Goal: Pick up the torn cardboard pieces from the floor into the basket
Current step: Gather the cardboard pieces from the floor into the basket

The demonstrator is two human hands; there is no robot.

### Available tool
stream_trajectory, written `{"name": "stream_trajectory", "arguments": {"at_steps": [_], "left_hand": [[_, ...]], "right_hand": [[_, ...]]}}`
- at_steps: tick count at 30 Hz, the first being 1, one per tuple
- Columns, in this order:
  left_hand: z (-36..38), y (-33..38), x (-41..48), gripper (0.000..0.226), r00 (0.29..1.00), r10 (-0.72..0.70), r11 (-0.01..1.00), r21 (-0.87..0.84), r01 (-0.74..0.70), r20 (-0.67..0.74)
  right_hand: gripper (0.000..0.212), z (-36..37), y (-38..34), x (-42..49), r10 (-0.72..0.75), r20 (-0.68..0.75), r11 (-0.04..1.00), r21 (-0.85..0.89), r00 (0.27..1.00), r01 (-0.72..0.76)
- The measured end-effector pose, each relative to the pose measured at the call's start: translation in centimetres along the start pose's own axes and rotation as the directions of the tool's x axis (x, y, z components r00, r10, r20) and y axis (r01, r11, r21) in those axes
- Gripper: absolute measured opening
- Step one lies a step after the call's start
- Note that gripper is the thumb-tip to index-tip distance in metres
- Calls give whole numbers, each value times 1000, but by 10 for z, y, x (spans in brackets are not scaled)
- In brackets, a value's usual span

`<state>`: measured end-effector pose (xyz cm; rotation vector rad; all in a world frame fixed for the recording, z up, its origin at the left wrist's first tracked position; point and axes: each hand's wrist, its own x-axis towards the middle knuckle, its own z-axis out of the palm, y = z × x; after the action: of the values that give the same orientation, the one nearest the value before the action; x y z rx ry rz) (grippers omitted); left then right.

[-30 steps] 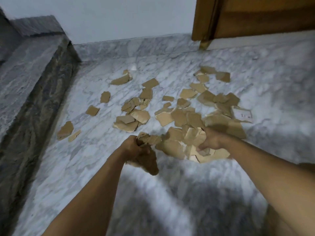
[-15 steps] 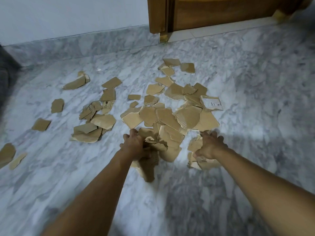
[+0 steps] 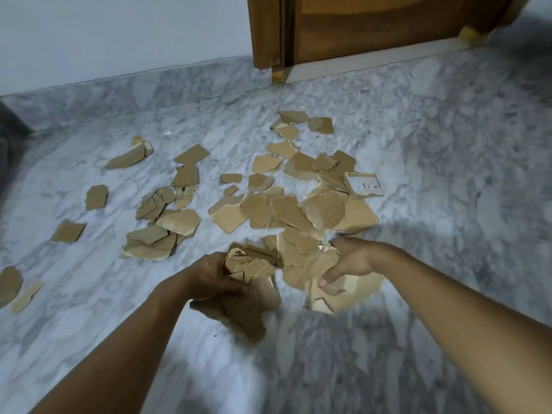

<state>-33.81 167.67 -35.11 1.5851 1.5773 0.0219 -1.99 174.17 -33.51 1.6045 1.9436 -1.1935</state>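
Observation:
Several torn brown cardboard pieces (image 3: 286,210) lie scattered over the grey marble floor (image 3: 433,180), thickest in the middle. My left hand (image 3: 212,279) is shut on a bunch of cardboard pieces (image 3: 248,297) held just above the floor. My right hand (image 3: 349,261) grips a stack of larger cardboard pieces (image 3: 334,294), thumb underneath and fingers on top. One piece with a white printed label (image 3: 364,185) lies at the right of the pile. No basket is in view.
A wooden door and frame (image 3: 358,25) stand at the back right above a pale threshold. A white wall with a marble skirting (image 3: 119,88) runs along the back. A dark ledge edge (image 3: 9,132) shows at the far left.
The view has swung to the right, so the ledge has slid out of sight on the left. My right hand has closed on a stack of pieces and raised it off the floor.

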Motion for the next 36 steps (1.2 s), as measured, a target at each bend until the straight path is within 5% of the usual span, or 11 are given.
{"name": "stream_trajectory", "arguments": {"at_steps": [6,11,13,16,21,25,29,36], "left_hand": [[-12,3,-2,45,997,68,965,-249,-78,-47],[-16,-7,-8,49,989,59,950,-297,-97,-134],[-21,-11,-15,42,985,59,943,-314,-108,-161],[-26,-13,-31,31,970,78,918,-362,-160,-232],[-22,-35,-43,27,967,33,867,-474,-153,-252],[-18,-39,-36,29,968,34,844,-512,-162,-250],[-12,-44,-17,36,974,12,825,-548,-137,-225],[-9,-37,-1,34,981,-6,830,-548,-103,-193]], "right_hand": [[92,45,-26,5,-156,-121,987,5,980,158],[85,34,-40,6,-124,30,989,-73,992,126],[79,21,-46,5,-116,-31,993,-8,993,115],[108,3,-56,9,-102,-95,994,27,990,105],[109,28,-76,23,-26,52,911,-409,998,45],[93,54,-74,29,-119,-50,898,-431,992,86],[109,56,-70,39,-94,-55,953,-292,994,74],[79,63,-75,28,-129,-123,930,-359,984,77]]}}
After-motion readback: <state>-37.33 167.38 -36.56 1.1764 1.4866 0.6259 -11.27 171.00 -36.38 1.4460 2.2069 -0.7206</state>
